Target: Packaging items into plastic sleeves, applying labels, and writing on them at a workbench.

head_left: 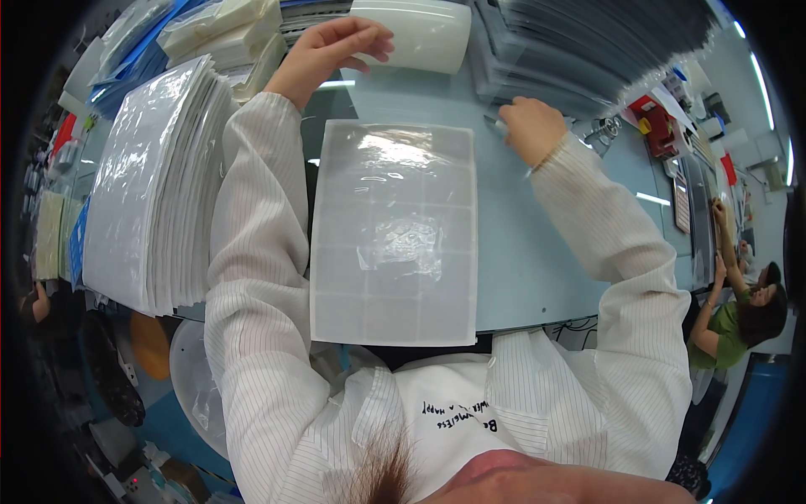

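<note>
A translucent sheet, marked into a grid of rectangles, lies before me with its near end at the table edge. Glare covers parts of it. Beyond it, at the far left, my left hand is raised with fingers loosely bent and apart, overlapping the left edge of a curled whitish sheet. I see nothing gripped in it. My right hand is closed to the right of the grid sheet's far corner. A small thin tool with a pale tip pokes out of its fingers; its kind is unclear.
A thick pile of glossy white sheets stands at left, with cream packets behind. Dark translucent sheets are stacked at the far right. A red device and a pink calculator sit farther right. A person in green is at the right.
</note>
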`<state>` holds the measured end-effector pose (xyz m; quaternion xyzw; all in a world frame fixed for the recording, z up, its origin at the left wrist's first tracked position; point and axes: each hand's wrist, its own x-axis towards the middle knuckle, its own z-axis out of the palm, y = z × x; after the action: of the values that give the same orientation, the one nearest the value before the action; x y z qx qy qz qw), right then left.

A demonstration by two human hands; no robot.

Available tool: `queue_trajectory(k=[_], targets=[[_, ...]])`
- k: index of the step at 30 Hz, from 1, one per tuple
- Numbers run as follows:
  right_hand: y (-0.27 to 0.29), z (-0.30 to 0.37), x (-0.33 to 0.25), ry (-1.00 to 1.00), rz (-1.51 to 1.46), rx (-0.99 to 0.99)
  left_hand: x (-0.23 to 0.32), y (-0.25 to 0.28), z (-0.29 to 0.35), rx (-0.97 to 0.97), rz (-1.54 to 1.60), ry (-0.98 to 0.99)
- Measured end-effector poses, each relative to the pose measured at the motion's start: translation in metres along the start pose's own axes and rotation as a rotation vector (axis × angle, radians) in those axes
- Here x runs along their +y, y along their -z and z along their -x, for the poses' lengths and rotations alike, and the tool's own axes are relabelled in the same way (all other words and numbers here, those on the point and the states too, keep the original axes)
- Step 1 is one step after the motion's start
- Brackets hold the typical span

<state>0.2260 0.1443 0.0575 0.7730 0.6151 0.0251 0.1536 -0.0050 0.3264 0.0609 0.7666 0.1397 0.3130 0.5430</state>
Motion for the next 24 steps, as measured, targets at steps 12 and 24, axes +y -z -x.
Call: queue_trajectory(k=[12,24], targets=[[0.041,-0.021,-0.025,0.462,-1.620,0.180,0.025,-0.006,-0.001,0.113,0.058,-0.012],[0.052,-0.128,-0.003,0.723,-1.861,-0.333,0.043,-0.006,0.028,0.835,-0.486,-0.150]])
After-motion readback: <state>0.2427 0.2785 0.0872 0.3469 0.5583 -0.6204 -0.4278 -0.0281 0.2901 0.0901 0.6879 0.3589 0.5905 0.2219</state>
